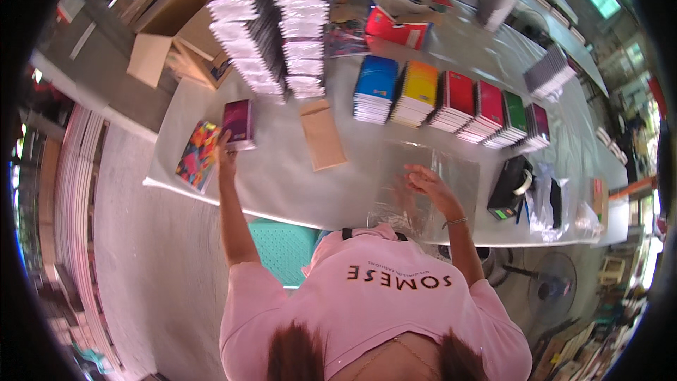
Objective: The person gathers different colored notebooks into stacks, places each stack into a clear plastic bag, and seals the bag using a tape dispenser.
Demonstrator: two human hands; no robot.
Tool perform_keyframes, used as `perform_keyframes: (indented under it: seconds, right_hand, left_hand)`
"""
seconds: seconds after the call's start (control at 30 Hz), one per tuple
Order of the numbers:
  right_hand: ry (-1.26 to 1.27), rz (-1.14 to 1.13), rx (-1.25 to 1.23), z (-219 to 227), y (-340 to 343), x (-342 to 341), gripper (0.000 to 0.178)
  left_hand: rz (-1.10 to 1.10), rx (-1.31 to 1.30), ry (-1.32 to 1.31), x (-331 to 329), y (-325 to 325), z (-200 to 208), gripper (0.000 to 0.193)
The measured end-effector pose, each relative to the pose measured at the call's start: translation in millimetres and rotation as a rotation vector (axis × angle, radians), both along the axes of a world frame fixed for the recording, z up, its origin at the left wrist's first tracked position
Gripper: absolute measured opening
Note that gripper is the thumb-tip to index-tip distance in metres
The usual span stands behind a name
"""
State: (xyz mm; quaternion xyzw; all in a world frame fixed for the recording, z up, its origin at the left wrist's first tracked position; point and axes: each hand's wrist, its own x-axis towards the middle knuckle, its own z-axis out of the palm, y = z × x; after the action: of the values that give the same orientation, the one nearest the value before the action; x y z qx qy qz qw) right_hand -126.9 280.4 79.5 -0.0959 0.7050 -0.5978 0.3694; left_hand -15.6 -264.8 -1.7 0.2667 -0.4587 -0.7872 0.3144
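My left hand (227, 153) reaches far out to the left and grips the near edge of a purple wrapped notebook pack (238, 123) lying on the white table (282, 183). A multicoloured notebook (197, 156) lies just left of that hand, at the table's edge. My right hand (427, 185) rests with fingers spread on a pile of clear plastic bags (458, 169) in front of me. A brown paper sheet (323, 135) lies between the two hands.
Behind the bags runs a row of notebook stacks: blue (376, 89), yellow (417, 93), red (455, 101), green (514, 119). Tall piles of wrapped packs (282, 28) stand at the back left beside a cardboard box (173, 10). A black tape dispenser (510, 188) sits right. A teal stool (282, 243) is below.
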Motion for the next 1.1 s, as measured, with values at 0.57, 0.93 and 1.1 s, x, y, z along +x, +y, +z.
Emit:
perform_keyframes:
  seconds: [0.57, 0.93, 1.1]
  right_hand:
    - [-0.091, -0.152, -0.55, -61.3, -13.5, 35.9, 0.044]
    - [0.147, -0.047, 0.022, -34.8, -18.1, 64.8, 0.04]
    - [0.072, -0.16, -0.212, -60.6, -17.8, 67.8, 0.043]
  left_hand:
    - [-0.218, -1.231, 0.308, -30.3, 147.1, 233.9, 0.043]
    - [-0.796, -1.297, 0.489, -19.0, 385.8, 157.0, 0.037]
    - [-0.812, -1.315, 0.462, -19.5, 389.7, 149.4, 0.035]
